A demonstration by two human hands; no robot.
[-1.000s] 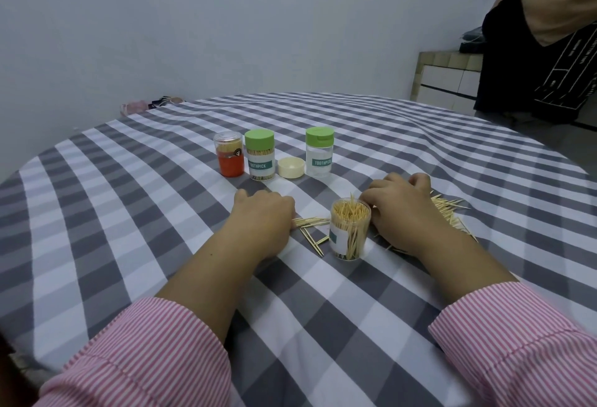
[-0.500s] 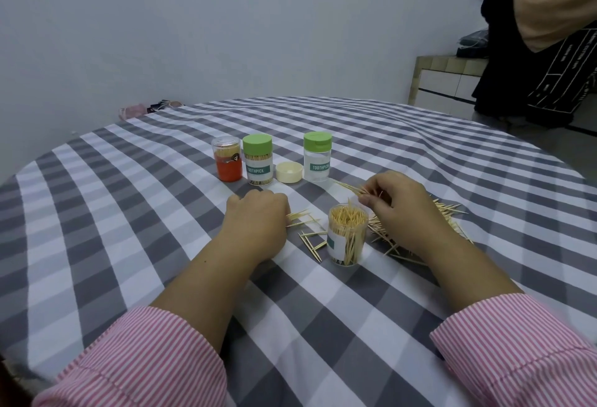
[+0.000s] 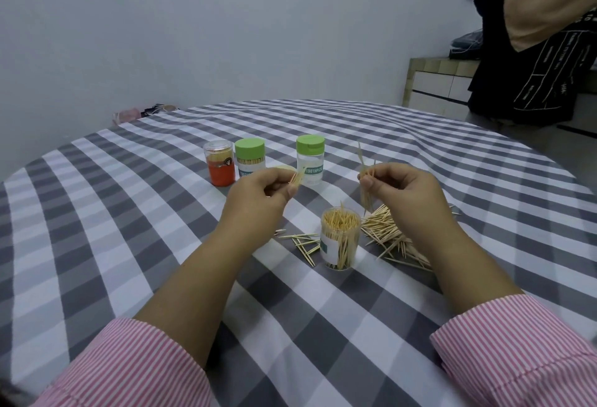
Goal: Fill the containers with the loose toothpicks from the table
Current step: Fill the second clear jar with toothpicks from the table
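Pale wooden toothpicks are in both hands, raised above the grey-and-white checked tablecloth [image 3: 129, 245]. The left hand [image 3: 258, 200] pinches a small bundle [image 3: 297, 178] between thumb and curled fingers, tips pointing up and right. The right hand [image 3: 403, 195] pinches a looser bundle [image 3: 366, 187], sticks splayed above and below the fingertips.

Step in hand, judged: squaring the bundles before dropping them into the open clear plastic jar [image 3: 340, 238] that stands between and below the two hands. To do it well, the sticks should be aligned parallel, held upright over the mouth and let go low, since the jar looks nearly full and a splayed bundle would likely catch on the sticks standing inside. One stick already pokes above the rim.

Containers, left to right:
- small clear-lidded jar with an orange lower half [image 3: 219, 163]: toothpick ends visible at the top, closed.
- clear jar with green cap [image 3: 249, 161]: packed, closed.
- second green-capped clear jar labelled TOOTHPICK [image 3: 310, 159]: appears empty, cap on.
- open jar: nearly full.

A cream round lid [image 3: 284, 168] lies behind the left hand, mostly hidden.

Loose stock remaining: a few sticks [image 3: 303, 240] just left of the open jar, and a large pile [image 3: 387, 232] just right of it, partly under the right forearm.
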